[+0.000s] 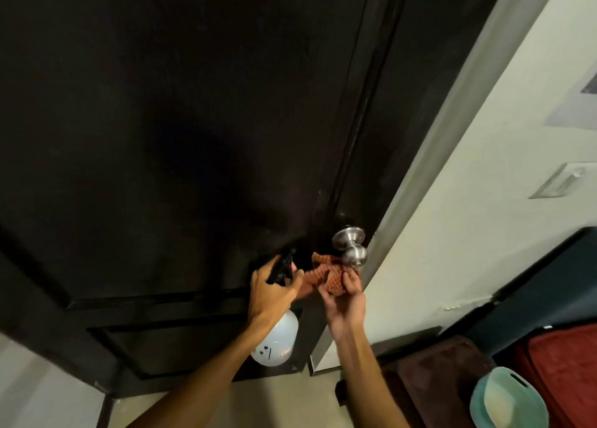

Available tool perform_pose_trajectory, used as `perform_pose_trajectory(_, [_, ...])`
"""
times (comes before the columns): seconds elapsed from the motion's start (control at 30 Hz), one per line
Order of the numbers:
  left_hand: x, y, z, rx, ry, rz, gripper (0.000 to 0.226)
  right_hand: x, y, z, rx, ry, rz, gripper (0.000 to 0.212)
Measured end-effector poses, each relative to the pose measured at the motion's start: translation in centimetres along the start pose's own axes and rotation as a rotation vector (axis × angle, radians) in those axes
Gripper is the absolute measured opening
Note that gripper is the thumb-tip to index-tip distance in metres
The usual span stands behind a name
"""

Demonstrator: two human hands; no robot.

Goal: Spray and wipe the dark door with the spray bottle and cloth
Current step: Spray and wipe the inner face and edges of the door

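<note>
The dark panelled door [181,130] fills most of the view, with a silver round knob [353,250] at its right edge. My left hand [274,290] grips the black trigger head of a white spray bottle [276,342], whose body hangs below the wrist. My right hand [344,293] holds a bunched orange waffle-textured cloth [326,276] just under the knob. The cloth lies between both hands and touches the knob's underside.
A pale wall [468,175] with a light switch plate [562,180] stands to the right of the door frame. Low at the right are a dark cabinet edge [549,285], a red fabric item [565,369] and a teal bowl-shaped object [507,401].
</note>
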State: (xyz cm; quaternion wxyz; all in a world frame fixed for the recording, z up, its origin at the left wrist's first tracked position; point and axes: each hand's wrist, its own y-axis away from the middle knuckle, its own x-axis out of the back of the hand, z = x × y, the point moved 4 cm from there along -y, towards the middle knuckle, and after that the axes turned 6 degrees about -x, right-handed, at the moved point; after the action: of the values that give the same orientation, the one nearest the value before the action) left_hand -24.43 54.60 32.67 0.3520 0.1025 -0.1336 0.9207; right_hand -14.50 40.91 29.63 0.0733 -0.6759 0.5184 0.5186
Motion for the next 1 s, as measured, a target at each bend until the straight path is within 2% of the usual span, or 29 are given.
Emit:
perform_pose_trajectory(0.07, [0.2,0.1,0.5,-0.042,0.018,0.016,0.013,-2.3,-0.4,1.4,-0.045,-0.332,-0.096,0.040])
perform_pose_trajectory(0.1, [0.5,0.0,0.7,-0.056,0.021,0.038,0.018,-3.6,-0.3,2.0,-0.057,-0.413,-0.127,0.049])
perform_pose_trajectory(0.13, [0.6,-0.1,0.7,-0.056,0.018,0.052,0.025,-4.1,-0.3,2.5,-0.072,-0.440,-0.123,0.057])
perform_pose_trajectory(0.17, [0.9,-0.1,0.9,-0.056,0.010,0.049,0.025,-4.4,-0.2,2.8,-0.075,-0.427,-0.129,0.055])
perform_pose_trajectory(0.23, [1.1,-0.2,1.1,-0.069,-0.013,0.018,0.013,-4.2,-0.2,2.2,-0.079,-0.355,-0.124,0.038])
perform_pose_trajectory(0.37, [1.1,-0.1,1.5,-0.026,-0.012,-0.010,0.019,-2.4,-1.2,-3.4,0.114,-0.384,-0.014,0.056])
perform_pose_trajectory(0.43, [1.1,-0.1,2.0,-0.044,0.005,-0.002,0.019,-3.1,-1.0,-5.8,0.246,-0.209,0.027,0.050])
perform_pose_trajectory(0.5, [0.8,-0.2,2.2,-0.061,0.009,-0.012,0.017,-4.6,-0.2,-7.1,0.414,0.117,0.083,0.035])
perform_pose_trajectory(0.6, [0.3,-0.1,2.8,-0.088,0.014,-0.024,0.016,-6.1,0.8,-7.4,0.806,0.767,0.145,0.021])
perform_pose_trajectory(0.67, [0.0,-0.1,3.2,-0.100,0.008,-0.024,0.018,-6.2,0.5,-6.3,0.978,1.274,0.161,0.025])
perform_pose_trajectory(0.7, [-0.2,-0.1,3.3,-0.104,0.001,-0.032,0.020,-6.0,0.3,-6.2,1.021,1.396,0.144,0.029])
perform_pose_trajectory(0.73, [-0.3,0.0,3.3,-0.103,0.001,-0.038,0.021,-6.0,0.2,-6.4,1.042,1.421,0.140,0.030])
perform_pose_trajectory(0.83, [-0.5,0.1,3.4,-0.101,-0.006,-0.048,0.020,-5.8,0.7,-7.8,1.017,1.150,0.309,0.027])
perform_pose_trajectory(0.87, [-0.4,0.1,3.7,-0.106,-0.002,-0.039,0.020,-6.5,1.1,-7.5,1.032,1.181,0.316,0.028])
perform_pose_trajectory(0.97, [0.1,-0.3,4.3,-0.144,-0.015,0.001,0.017,-8.6,2.0,-5.0,1.290,1.745,0.039,0.034])
perform_pose_trajectory(1.0, [0.1,-0.4,4.1,-0.146,-0.019,-0.002,0.016,-8.5,1.7,-4.9,1.348,1.844,0.003,0.034])
